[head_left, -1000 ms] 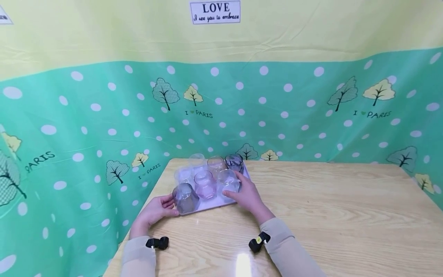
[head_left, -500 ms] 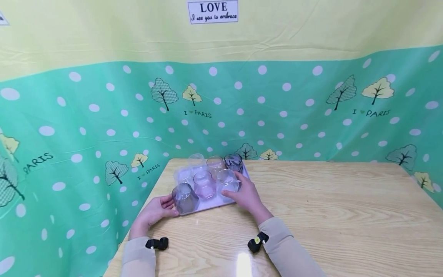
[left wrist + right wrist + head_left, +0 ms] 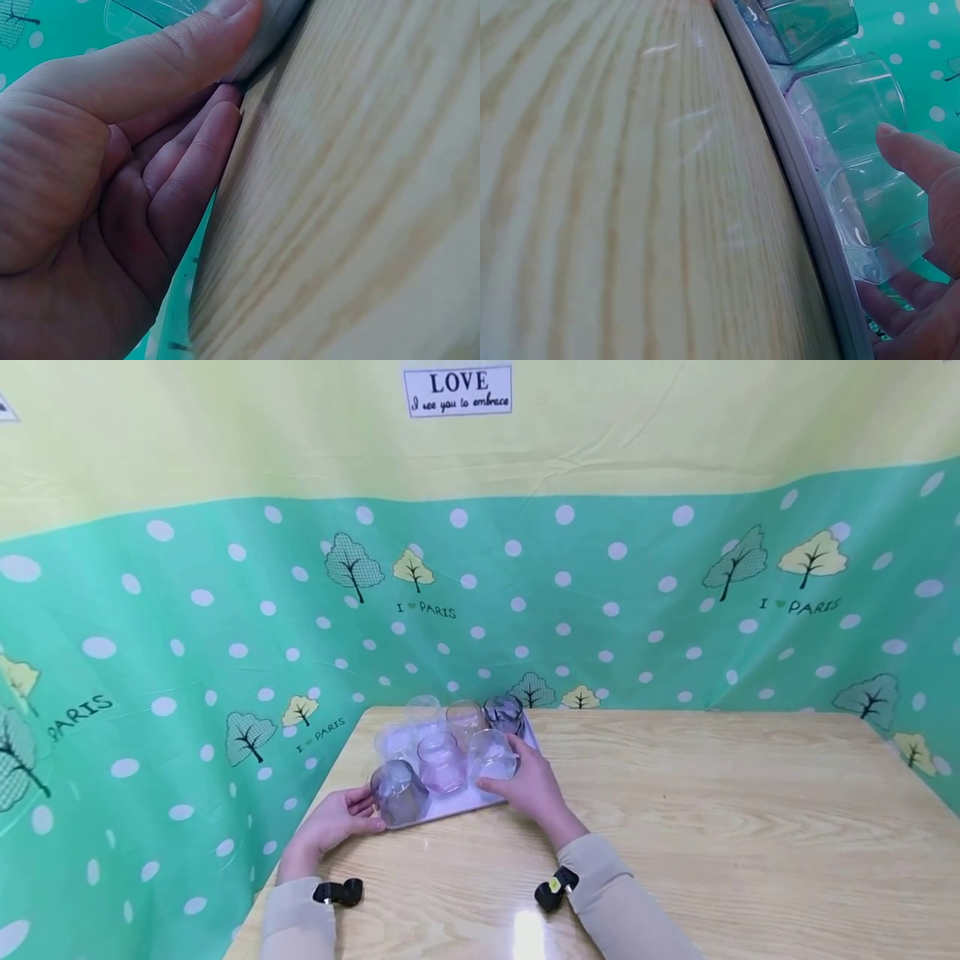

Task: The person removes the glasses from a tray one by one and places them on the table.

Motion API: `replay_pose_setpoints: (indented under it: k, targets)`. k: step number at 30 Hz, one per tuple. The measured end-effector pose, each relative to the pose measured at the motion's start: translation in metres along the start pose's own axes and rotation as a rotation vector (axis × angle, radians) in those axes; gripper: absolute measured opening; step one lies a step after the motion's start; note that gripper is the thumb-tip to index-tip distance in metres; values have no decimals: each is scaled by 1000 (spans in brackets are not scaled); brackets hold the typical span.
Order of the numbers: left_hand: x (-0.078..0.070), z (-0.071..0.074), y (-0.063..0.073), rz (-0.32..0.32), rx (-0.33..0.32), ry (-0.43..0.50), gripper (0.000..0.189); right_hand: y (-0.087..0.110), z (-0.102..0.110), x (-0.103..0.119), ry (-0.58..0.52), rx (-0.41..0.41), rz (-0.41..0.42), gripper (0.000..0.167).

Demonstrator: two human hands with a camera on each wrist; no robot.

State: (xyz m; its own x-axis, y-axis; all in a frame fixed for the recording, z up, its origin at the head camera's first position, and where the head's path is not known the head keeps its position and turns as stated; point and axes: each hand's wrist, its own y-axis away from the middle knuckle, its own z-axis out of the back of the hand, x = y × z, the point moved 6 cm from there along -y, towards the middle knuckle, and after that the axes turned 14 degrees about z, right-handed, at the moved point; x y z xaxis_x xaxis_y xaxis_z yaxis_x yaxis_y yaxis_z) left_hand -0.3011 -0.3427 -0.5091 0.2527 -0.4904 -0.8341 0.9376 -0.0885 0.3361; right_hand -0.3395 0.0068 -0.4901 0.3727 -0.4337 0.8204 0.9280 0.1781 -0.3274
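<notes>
A pale tray (image 3: 459, 806) lies at the back left of the wooden table, bearing several see-through glasses. My left hand (image 3: 333, 822) is at its near left corner, beside a smoky grey glass (image 3: 402, 797). In the left wrist view, the thumb (image 3: 187, 45) lies over the tray's edge and the curled fingers (image 3: 199, 154) meet its side. On the right, my right hand (image 3: 534, 787) curves round a clear glass (image 3: 493, 758), thumb in front. The right wrist view has the thumb (image 3: 915, 154) overlapping that glass, with other fingers low behind it. A pink-tinted glass (image 3: 442, 767) stands between the hands.
Farther back on the tray are an amber-tinted glass (image 3: 465, 717), a dark patterned glass (image 3: 504, 714) and more clear glasses (image 3: 395, 741). A green dotted cloth (image 3: 622, 610) hangs behind and left of the table (image 3: 712, 810).
The head view shifts very slightly. Both hands, the tray and the glasses keep their places relative to each other.
</notes>
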Motion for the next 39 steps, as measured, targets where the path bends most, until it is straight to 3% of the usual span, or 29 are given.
replay_pose_setpoints:
  k: [4, 14, 32, 39]
  targets:
    - [2, -1, 1, 6, 13, 31, 87, 2, -1, 1, 17, -7, 4, 101]
    - [1, -1, 0, -10, 15, 12, 87, 1, 0, 2, 33, 5, -13, 98]
    - [3, 0, -2, -8, 12, 3, 87, 2, 6, 1, -44, -24, -11, 94]
    - [2, -1, -1, -6, 12, 7, 86, 0, 17, -1, -80, -60, -14, 94]
